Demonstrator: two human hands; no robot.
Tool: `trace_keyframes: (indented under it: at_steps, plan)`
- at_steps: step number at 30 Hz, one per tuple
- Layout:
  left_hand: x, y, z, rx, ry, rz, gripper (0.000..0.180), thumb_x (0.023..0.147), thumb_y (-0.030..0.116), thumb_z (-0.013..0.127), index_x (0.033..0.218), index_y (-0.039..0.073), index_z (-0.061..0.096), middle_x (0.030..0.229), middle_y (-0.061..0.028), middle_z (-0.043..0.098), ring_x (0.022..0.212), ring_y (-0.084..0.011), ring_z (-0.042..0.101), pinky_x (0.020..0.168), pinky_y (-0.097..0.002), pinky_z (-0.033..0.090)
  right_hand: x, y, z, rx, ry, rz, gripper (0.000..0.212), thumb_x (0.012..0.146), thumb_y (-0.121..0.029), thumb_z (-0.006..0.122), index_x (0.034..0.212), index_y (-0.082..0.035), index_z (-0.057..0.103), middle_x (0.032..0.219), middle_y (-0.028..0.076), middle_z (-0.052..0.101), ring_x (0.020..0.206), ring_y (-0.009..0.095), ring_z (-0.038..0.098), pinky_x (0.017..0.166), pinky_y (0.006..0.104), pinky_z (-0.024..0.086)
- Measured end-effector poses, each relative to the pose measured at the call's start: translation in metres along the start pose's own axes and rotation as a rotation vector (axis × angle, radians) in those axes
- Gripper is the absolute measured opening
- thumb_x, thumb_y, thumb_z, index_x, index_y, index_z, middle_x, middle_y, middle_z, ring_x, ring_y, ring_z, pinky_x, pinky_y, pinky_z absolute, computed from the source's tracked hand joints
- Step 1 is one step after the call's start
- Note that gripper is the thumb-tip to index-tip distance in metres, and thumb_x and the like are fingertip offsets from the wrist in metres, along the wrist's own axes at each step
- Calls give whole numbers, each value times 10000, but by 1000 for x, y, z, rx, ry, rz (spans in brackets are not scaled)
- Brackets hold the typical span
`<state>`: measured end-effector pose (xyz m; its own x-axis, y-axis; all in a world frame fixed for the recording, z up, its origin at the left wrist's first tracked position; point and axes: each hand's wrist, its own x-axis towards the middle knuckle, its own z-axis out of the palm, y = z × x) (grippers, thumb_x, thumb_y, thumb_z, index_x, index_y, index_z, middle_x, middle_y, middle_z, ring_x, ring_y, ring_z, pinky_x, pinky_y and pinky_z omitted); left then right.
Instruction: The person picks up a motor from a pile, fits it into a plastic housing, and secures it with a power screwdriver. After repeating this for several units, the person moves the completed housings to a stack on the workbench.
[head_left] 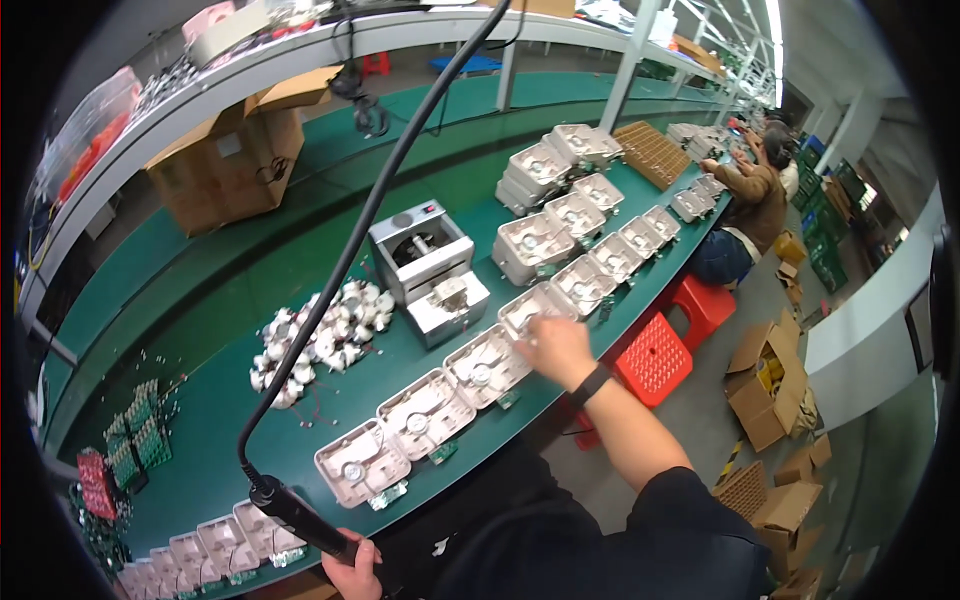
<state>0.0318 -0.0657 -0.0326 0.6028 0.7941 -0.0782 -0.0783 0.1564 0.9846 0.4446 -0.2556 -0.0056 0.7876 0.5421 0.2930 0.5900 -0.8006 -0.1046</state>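
My left hand (355,572) is wrapped round a black electric screwdriver (300,516) at the lower edge, and its thick black cable (372,205) runs up across the view. My right hand (560,352), with a dark band at the wrist, reaches over an open pale plastic housing (518,306). Its fingers are bent together at the housing's near side; whatever they hold is hidden. Nearer to me, along the bench edge, lie more open housings (362,488), each with a round part inside and a small green circuit board (443,453) beside it.
White round parts with wires lie heaped (335,335) beside a grey metal machine (425,265). Stacked housings (535,240) stand beyond. Green boards (138,440) sit at far left. Red stools (655,360) and cartons (765,385) are on the floor; a co-worker (755,200) sits farther along.
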Motion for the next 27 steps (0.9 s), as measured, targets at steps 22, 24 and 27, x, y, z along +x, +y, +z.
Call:
trace_keyframes:
  at_steps: [22,24,27]
  plan:
    - [8,37,68,163,27,-94,136,908,52,676,960,5,559,721,-47,559,620,-156,546,606,-285,450,32,116,-88,1,229,-151,172,789,-216,733,733,-86,635,735,73,596,689,299,656,601,433,539]
    - [15,36,84,185,14,-78,118,907,46,673,939,8,565,718,-44,561,636,-157,558,618,-287,455,40,148,-79,-52,224,-131,178,790,-215,736,726,-87,632,733,75,600,688,302,656,603,437,539]
    - [21,21,111,120,-3,-100,137,904,77,691,937,-13,594,735,-73,597,672,-191,590,650,-318,475,48,175,-65,-33,195,-99,194,795,-226,741,717,-83,636,729,87,609,687,320,651,606,447,534]
